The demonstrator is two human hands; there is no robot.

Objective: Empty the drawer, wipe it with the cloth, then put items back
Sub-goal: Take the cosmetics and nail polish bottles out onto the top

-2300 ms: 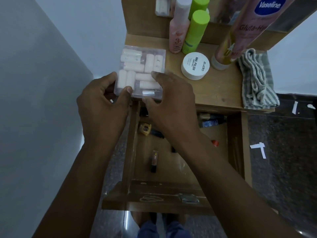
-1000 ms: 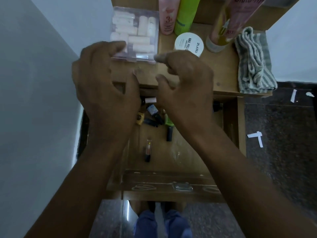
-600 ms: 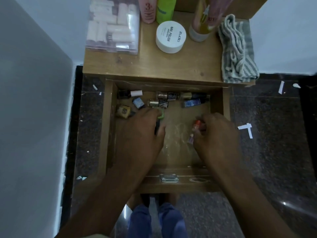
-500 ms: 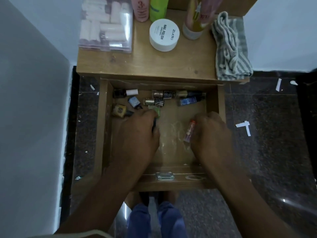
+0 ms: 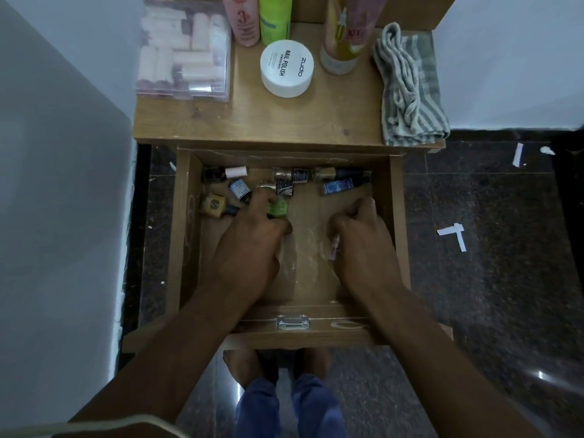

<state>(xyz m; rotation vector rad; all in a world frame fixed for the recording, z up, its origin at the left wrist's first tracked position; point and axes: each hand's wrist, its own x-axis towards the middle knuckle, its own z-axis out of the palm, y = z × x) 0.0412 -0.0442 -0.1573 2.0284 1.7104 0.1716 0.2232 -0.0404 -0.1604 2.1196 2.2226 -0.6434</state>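
The wooden drawer stands pulled out under the table top. Several small nail polish bottles lie along its back, among them a yellow one and a blue one. My left hand is inside the drawer, closed over a green bottle. My right hand is beside it, fingers curled around a small pink tube. A striped grey cloth lies bunched on the table's right edge.
On the wooden table top sit a clear plastic box of pale rolls at the left, a white nail polish remover jar, and tall bottles at the back. A grey wall runs close on the left. Dark floor lies right.
Both hands left the plastic box on the table top and dropped into the drawer. The left closed on the green bottle, the right picked up the pink tube.
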